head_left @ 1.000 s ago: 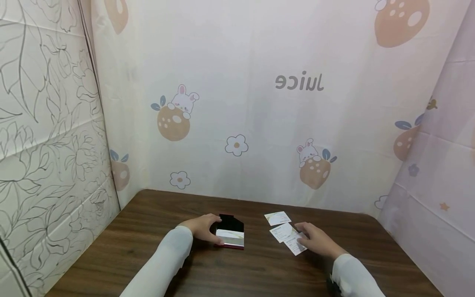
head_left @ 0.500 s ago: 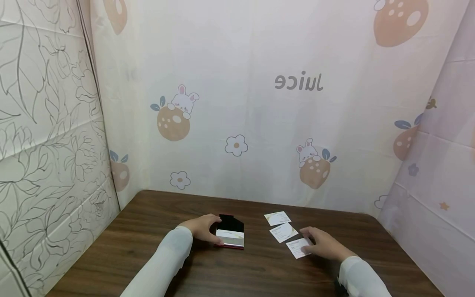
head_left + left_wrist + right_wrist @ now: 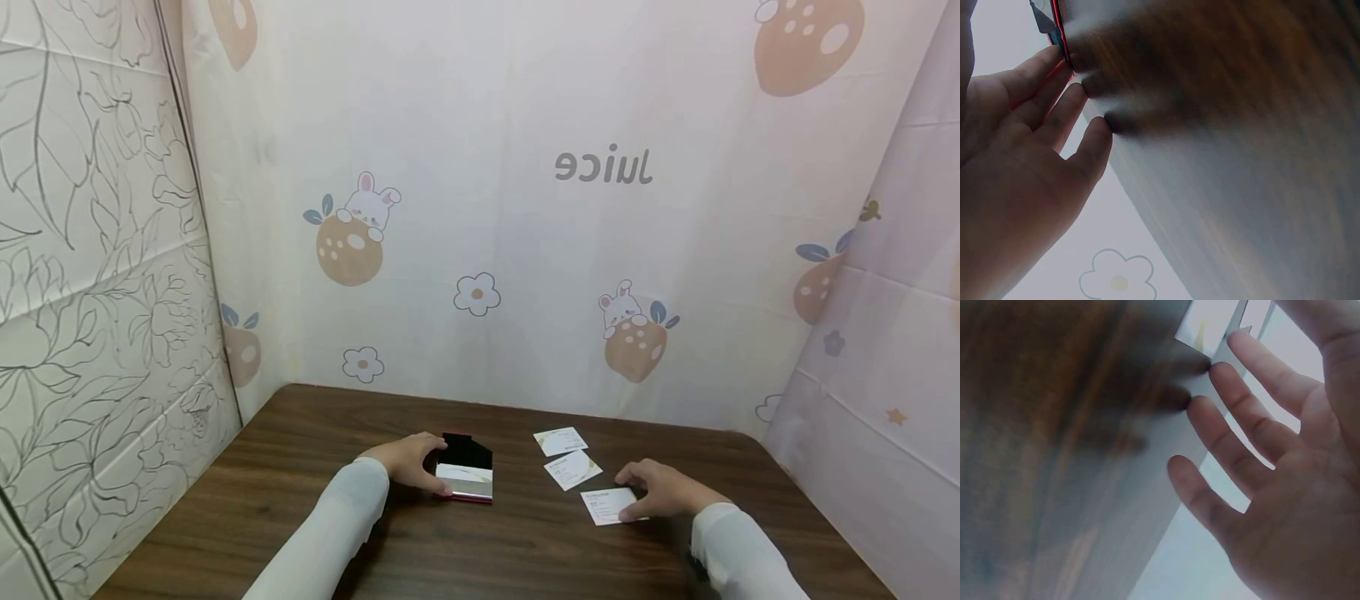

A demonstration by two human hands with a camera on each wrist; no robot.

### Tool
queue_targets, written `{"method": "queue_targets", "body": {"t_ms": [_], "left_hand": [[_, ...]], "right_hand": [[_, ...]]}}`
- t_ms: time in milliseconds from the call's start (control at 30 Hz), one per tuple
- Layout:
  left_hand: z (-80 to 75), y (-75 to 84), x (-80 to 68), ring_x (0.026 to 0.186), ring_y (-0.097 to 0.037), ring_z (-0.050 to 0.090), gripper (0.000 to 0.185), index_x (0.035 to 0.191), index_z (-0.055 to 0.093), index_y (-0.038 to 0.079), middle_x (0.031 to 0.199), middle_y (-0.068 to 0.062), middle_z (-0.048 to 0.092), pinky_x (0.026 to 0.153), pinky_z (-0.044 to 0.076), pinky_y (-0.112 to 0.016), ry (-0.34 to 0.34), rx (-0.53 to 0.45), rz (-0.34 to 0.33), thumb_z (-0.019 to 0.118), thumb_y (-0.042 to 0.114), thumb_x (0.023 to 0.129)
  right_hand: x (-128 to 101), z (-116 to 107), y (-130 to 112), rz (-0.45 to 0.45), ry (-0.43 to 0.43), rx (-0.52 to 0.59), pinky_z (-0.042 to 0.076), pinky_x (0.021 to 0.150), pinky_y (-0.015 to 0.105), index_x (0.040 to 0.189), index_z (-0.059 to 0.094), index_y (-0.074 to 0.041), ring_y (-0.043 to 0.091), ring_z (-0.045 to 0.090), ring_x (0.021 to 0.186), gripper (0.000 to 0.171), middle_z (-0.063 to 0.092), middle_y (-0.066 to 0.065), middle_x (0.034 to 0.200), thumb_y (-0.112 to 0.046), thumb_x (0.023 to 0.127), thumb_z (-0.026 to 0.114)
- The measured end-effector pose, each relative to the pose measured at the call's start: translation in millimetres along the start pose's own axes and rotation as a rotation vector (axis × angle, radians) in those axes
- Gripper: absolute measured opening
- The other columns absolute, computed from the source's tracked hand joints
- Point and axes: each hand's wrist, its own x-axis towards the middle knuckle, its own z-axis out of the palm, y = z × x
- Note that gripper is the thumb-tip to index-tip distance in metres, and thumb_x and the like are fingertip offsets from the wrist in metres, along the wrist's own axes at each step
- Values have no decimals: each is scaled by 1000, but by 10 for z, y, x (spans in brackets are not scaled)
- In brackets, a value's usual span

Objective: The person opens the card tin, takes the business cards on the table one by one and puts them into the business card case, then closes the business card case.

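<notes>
An open card case (image 3: 467, 475) with a black lid, silver inside and red edge lies on the dark wooden table (image 3: 315, 450). My left hand (image 3: 417, 463) holds its left end, thumb at the front and fingers behind. In the left wrist view the fingertips (image 3: 1094, 134) rest on the wood beside the case's red edge (image 3: 1060, 34). My right hand (image 3: 651, 493) lies flat with straight fingers on the right end of a white card (image 3: 606, 506). Two more white cards (image 3: 561, 441) (image 3: 572, 469) lie farther back. The right wrist view shows spread fingers (image 3: 1229, 431) near white cards (image 3: 1207, 325).
Printed fabric walls enclose the table: a cartoon-fruit sheet (image 3: 600, 167) at the back, a flower-line sheet (image 3: 90, 292) on the left, a pinkish sheet (image 3: 885, 350) on the right. Bare wood stretches in front of the case and between the hands.
My right hand has slid the nearest white card back toward me and a little right, away from the other two cards. The left hand and the case have not moved.
</notes>
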Motion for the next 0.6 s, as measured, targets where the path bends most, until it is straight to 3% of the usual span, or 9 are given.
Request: {"method": "queue_targets", "body": {"t_ms": [267, 600], "left_hand": [[0, 9, -3, 136, -27, 43, 83, 143, 52, 10, 148, -9, 46, 108, 39, -48, 6, 2, -1, 79, 54, 79], [-14, 26, -9, 136, -28, 43, 83, 143, 52, 10, 148, -9, 46, 107, 40, -48, 7, 0, -4, 80, 53, 78]], "right_hand": [[91, -81, -31, 28, -98, -6, 48, 83, 49, 99, 63, -9, 24, 57, 89, 40, 61, 4, 97, -18, 72, 91], [155, -121, -122, 141, -156, 21, 44, 77, 42, 92, 59, -11, 22, 51, 83, 38, 57, 5, 90, -11, 70, 90]]}}
